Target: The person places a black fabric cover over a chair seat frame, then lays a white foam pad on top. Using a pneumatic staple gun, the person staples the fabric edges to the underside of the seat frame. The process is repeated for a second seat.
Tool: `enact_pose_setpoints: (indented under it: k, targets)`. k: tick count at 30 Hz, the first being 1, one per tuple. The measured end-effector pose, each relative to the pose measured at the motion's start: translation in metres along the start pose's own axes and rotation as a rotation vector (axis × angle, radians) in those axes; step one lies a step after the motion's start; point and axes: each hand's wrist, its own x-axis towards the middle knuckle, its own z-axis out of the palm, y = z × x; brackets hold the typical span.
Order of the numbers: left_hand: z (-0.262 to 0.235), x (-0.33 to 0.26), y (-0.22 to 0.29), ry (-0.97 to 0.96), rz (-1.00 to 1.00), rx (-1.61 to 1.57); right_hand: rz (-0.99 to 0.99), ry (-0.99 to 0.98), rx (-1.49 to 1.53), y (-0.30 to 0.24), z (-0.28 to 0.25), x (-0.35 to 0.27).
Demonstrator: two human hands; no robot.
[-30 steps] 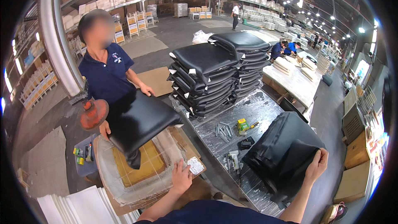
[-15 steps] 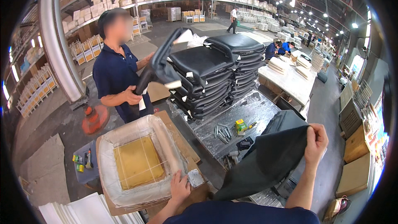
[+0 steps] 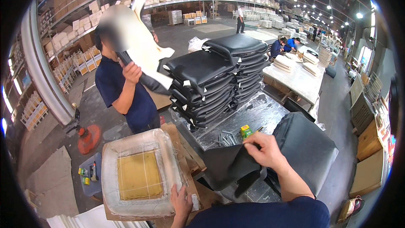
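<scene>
My right hand (image 3: pixel 262 152) grips the edge of a black leatherette seat cover (image 3: pixel 295 152) that hangs over the front of the metal-topped workbench (image 3: pixel 261 114). My left hand (image 3: pixel 182 200) rests on the near corner of a plastic-wrapped mould (image 3: pixel 139 173) with a yellow foam pad (image 3: pixel 139 175) inside it. Across from me a person in a dark blue shirt (image 3: pixel 126 97) lifts an upholstered seat (image 3: pixel 143 55) up on edge, its pale underside toward me.
Two stacks of black seat cushions (image 3: pixel 211 84) stand on the bench, with loose screws (image 3: pixel 225 138) and a small yellow-green box (image 3: pixel 245 131). An orange floor object (image 3: pixel 87 138) and a tool tray (image 3: pixel 90 173) lie left. Other workers sit at a far table (image 3: pixel 295 76).
My right hand drew the black cover in toward the bench's middle. The person opposite raised the seat from the mould up to head height and turned it over.
</scene>
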Motion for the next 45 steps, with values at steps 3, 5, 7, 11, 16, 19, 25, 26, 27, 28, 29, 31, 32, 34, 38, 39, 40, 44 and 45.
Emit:
enact_pose_setpoints:
  k: [3, 5, 7, 11, 16, 19, 25, 26, 27, 28, 29, 31, 32, 34, 38, 39, 40, 44, 45]
  targets:
    - [-0.007, 0.021, 0.035, -0.003, 0.096, -0.211, -0.135, -0.190, 0.037, 0.014, 0.023, 0.000]
    - [-0.029, 0.048, 0.085, -0.027, 0.211, -0.350, -0.158, -0.335, 0.085, 0.025, 0.052, -0.006]
    - [-0.042, 0.071, 0.129, -0.086, 0.271, -0.410, -0.212, -0.431, 0.113, 0.026, 0.083, -0.011]
    - [-0.034, 0.063, 0.127, -0.230, 0.050, -0.411, -0.296, -0.596, 0.286, 0.020, 0.134, -0.017]
    - [-0.022, 0.032, 0.079, -0.197, -0.054, -0.446, -0.237, -0.647, 0.280, 0.017, 0.153, -0.034]
    - [-0.040, -0.001, 0.044, -0.198, -0.149, -0.498, -0.263, -0.641, 0.311, 0.008, 0.165, -0.033]
    - [-0.062, -0.048, 0.000, -0.059, -0.559, -0.419, -0.230, -0.657, 0.314, 0.019, 0.224, -0.034]
    - [-0.064, -0.050, -0.011, -0.012, -0.541, -0.399, -0.219, -0.668, 0.293, 0.017, 0.229, -0.031]
    - [-0.065, -0.053, -0.020, 0.040, -0.514, -0.322, -0.207, -0.682, 0.278, 0.015, 0.235, -0.029]
    - [-0.063, -0.054, -0.029, 0.047, -0.549, -0.294, -0.209, -0.681, 0.258, 0.019, 0.242, -0.031]
    - [-0.067, -0.058, -0.041, 0.007, -0.599, -0.300, -0.220, -0.665, 0.248, 0.016, 0.249, -0.027]
    - [-0.078, -0.062, -0.071, -0.062, -0.724, -0.305, -0.248, -0.655, 0.241, 0.005, 0.266, -0.023]
    - [-0.069, -0.074, -0.060, 0.041, -0.637, -0.196, -0.226, -0.637, 0.213, 0.013, 0.271, -0.026]
    - [-0.080, -0.075, -0.066, 0.020, -0.626, -0.247, -0.178, -0.637, 0.199, 0.014, 0.285, -0.027]
    - [-0.096, -0.077, -0.103, -0.057, -0.633, -0.026, -0.152, -0.630, 0.200, 0.008, 0.320, -0.029]
    - [-0.094, -0.082, -0.106, -0.024, -0.632, -0.099, -0.129, -0.633, 0.174, 0.011, 0.327, -0.031]
    - [-0.092, -0.087, -0.098, -0.011, -0.629, -0.184, -0.087, -0.636, 0.134, 0.020, 0.331, -0.039]
    - [-0.108, -0.098, -0.121, -0.019, -0.588, -0.024, -0.050, -0.630, 0.115, 0.020, 0.363, -0.047]
    - [-0.109, -0.098, -0.129, -0.019, -0.556, 0.013, -0.043, -0.628, 0.096, 0.026, 0.369, -0.050]
